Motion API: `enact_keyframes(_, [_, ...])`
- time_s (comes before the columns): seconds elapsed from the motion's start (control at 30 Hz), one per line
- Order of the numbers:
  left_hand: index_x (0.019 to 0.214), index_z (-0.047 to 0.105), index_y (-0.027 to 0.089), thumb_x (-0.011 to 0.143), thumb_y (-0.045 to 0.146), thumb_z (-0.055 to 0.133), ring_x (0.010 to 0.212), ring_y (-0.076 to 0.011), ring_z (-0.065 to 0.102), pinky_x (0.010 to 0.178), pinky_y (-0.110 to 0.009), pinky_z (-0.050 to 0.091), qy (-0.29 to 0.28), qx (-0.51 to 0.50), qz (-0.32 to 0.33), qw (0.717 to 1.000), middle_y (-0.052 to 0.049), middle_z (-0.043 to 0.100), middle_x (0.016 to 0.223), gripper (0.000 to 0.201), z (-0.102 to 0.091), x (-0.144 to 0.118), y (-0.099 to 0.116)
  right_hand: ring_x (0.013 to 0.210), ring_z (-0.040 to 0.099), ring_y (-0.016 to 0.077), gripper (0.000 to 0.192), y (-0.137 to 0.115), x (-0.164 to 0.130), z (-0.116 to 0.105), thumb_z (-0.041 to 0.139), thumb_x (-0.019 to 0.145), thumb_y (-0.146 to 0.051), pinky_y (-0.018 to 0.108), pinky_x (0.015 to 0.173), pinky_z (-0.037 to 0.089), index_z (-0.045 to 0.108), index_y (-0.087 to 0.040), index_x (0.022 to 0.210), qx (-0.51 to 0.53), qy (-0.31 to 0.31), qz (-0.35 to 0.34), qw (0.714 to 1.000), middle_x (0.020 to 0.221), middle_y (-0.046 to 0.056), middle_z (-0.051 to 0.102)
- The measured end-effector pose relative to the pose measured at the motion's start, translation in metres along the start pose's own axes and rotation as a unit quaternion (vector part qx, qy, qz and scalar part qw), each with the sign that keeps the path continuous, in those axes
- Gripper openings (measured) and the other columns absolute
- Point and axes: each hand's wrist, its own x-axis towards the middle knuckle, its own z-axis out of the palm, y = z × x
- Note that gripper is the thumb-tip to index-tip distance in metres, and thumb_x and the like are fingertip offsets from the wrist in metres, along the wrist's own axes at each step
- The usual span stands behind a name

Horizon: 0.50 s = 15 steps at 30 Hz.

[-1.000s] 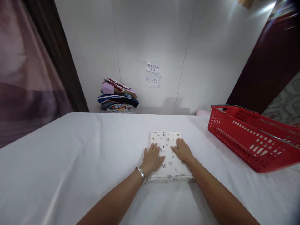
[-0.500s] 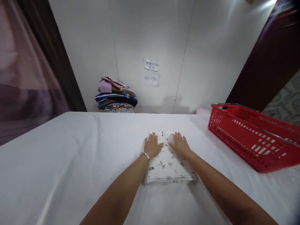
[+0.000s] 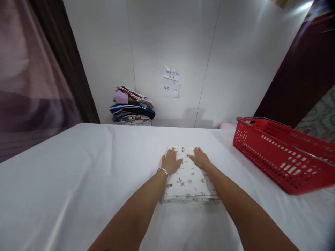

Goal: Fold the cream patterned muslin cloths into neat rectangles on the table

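Head view: at about ten o'clock from the hands, against the far wall, sits a stack of folded clothes (image 3: pixel 132 111), well apart from everything else. The white counter (image 3: pixel 65 181) spreads across the whole foreground. In its middle lies a folded cloth (image 3: pixel 188 181), white with small printed shapes, squared into a thick pad.

The left hand (image 3: pixel 171 162), a bracelet (image 3: pixel 163 170) at its wrist, rests flat on the cloth's far left part, fingers spread and gripping nothing. The right hand (image 3: pixel 201 159) lies the same way on the far right part, open and pressing down, the two hands near each other but not touching.

On the wall at twelve o'clock hang two paper notes (image 3: pixel 171 82). At three o'clock a red basket (image 3: pixel 282 153) stands on the counter, apart from the cloth.

The cloth looks soft, light and limp, likely to sag or unfold if lifted by one corner; sliding both hands under opposite long edges would probably keep the layers together. It seems neither slippery nor fragile.
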Motion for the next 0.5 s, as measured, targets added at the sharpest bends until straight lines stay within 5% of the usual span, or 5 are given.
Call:
enact_keyframes(0.17, [0.135, 0.036, 0.017, 0.086, 0.047, 0.039, 0.139, -0.0234, 0.013, 0.11, -0.041, 0.021, 0.006, -0.062, -0.013, 0.998, -0.009, 0.016, 0.152, 0.058, -0.012, -0.013, -0.005, 0.139, 0.011, 0.0247, 0.057, 0.009, -0.027, -0.001, 0.04, 0.087, -0.043, 0.042, 0.109, 0.019, 0.038, -0.014, 0.136, 0.055, 0.015, -0.018, 0.998, 0.15, 0.011, 0.022])
enact_keyframes(0.3, [0.135, 0.033, 0.009, 0.085, 0.038, 0.044, 0.13, -0.024, 0.034, 0.106, -0.033, 0.028, 0.051, -0.121, -0.059, 0.99, -0.017, 0.036, 0.142, 0.059, -0.02, -0.04, -0.014, 0.137, 0.02, 0.0217, 0.063, 0.018, -0.078, 0.008, 0.043, 0.084, -0.042, 0.035, 0.11, 0.021, 0.033, -0.014, 0.14, 0.17, 0.035, 0.041, 0.984, 0.15, 0.01, 0.021])
enact_keyframes(0.5, [0.133, 0.03, 0.011, 0.079, 0.041, 0.054, 0.111, -0.0248, 0.055, 0.091, -0.032, 0.043, -0.021, -0.238, -0.138, 0.961, -0.016, 0.053, 0.128, 0.066, -0.024, -0.084, -0.01, 0.13, 0.037, 0.023, 0.069, 0.013, -0.145, 0.017, 0.051, 0.079, -0.039, 0.037, 0.108, 0.028, 0.032, -0.017, 0.141, 0.329, 0.085, 0.115, 0.933, 0.144, 0.008, 0.035])
